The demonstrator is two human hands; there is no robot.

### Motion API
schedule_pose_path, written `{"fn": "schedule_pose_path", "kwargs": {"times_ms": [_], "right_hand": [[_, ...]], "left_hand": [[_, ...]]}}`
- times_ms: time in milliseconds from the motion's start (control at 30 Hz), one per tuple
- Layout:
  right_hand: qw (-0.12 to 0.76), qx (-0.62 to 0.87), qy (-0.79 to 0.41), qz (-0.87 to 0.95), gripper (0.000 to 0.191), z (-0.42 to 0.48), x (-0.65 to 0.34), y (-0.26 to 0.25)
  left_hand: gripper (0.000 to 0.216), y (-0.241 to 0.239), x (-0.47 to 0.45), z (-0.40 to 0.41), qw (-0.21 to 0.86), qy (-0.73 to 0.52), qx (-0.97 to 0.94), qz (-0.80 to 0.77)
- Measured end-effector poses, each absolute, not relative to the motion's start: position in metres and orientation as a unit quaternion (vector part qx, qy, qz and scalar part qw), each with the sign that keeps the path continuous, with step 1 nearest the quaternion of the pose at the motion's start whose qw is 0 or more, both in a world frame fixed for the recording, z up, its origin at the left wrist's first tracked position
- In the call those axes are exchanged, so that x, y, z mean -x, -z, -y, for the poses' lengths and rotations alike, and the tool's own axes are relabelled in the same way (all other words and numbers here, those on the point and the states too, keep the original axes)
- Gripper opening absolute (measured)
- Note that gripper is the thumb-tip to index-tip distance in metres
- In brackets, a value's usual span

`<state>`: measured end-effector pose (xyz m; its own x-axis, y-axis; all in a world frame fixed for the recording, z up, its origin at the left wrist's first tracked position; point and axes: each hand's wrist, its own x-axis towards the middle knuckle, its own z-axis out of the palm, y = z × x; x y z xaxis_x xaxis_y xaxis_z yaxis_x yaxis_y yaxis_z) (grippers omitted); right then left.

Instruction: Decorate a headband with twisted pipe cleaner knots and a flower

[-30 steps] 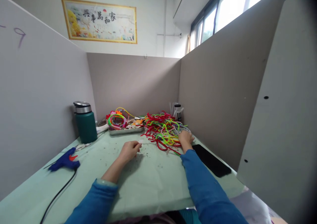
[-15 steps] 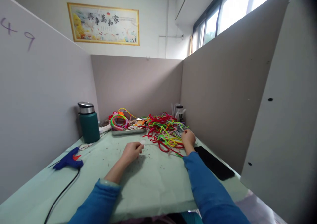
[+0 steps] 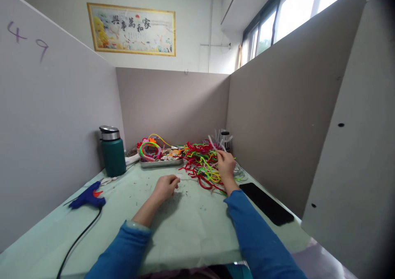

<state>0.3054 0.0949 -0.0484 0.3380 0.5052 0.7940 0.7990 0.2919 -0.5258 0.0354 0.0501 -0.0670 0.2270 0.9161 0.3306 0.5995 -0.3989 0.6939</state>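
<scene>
My right hand (image 3: 226, 163) is closed over the right part of a pile of coloured pipe cleaners (image 3: 203, 157). A whitish, translucent glue stick (image 3: 212, 142) rises from its fingertips, tilted up to the left. Nearer to me, my left hand (image 3: 166, 187) hovers low over the table with thumb and fingers pinched together. Something small and pale seems to show at those fingertips, too small to name. Red, yellow and green pipe cleaners spread toward the gap between my hands.
A metal tray (image 3: 160, 163) of craft pieces and a looped pipe-cleaner ring (image 3: 145, 151) stands at the back. To the left are a green bottle (image 3: 113, 157) and a blue glue gun (image 3: 88, 197) with its cord. A black phone-like slab (image 3: 267, 205) lies right, beside the partition (image 3: 277, 118).
My right hand has moved left and slightly up from the pile's right edge, and the pale stick now shows in its fingers. My left hand stays nearly in place. The view has shifted slightly.
</scene>
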Motion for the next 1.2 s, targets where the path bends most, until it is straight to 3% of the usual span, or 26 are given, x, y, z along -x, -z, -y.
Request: {"fn": "schedule_pose_path", "kwargs": {"times_ms": [133,400,467,667,767,867,1033,1200], "right_hand": [[0.540,0.492,0.135,0.669,0.033,-0.085,-0.258,0.048],[0.358,0.400,0.215,0.816,0.023,-0.066,-0.211,0.057],[0.326,0.398,0.230,0.826,0.020,-0.063,-0.207,0.057],[0.298,0.376,0.242,0.843,0.020,-0.059,-0.202,0.057],[0.307,0.361,0.224,0.852,0.022,-0.059,-0.202,0.056],[0.352,0.360,0.185,0.844,0.022,-0.061,-0.207,0.053],[0.432,0.483,0.147,0.747,0.049,-0.078,-0.238,0.055],[0.237,0.669,0.081,0.700,0.042,-0.089,-0.270,0.062]], "left_hand": [[0.040,0.060,-0.039,-0.047,0.320,-0.434,-0.698,-0.471],[0.047,0.055,-0.037,-0.047,0.454,-0.482,-0.591,-0.461],[0.045,0.059,-0.036,-0.051,0.418,-0.484,-0.609,-0.469],[0.029,0.072,-0.039,-0.063,0.167,-0.473,-0.749,-0.432],[0.020,0.072,-0.041,-0.063,0.134,-0.428,-0.768,-0.457],[0.021,0.071,-0.042,-0.061,0.174,-0.431,-0.740,-0.486],[0.026,0.071,-0.040,-0.068,0.306,-0.505,-0.649,-0.480],[0.035,0.068,-0.042,-0.068,0.387,-0.528,-0.614,-0.441]]}}
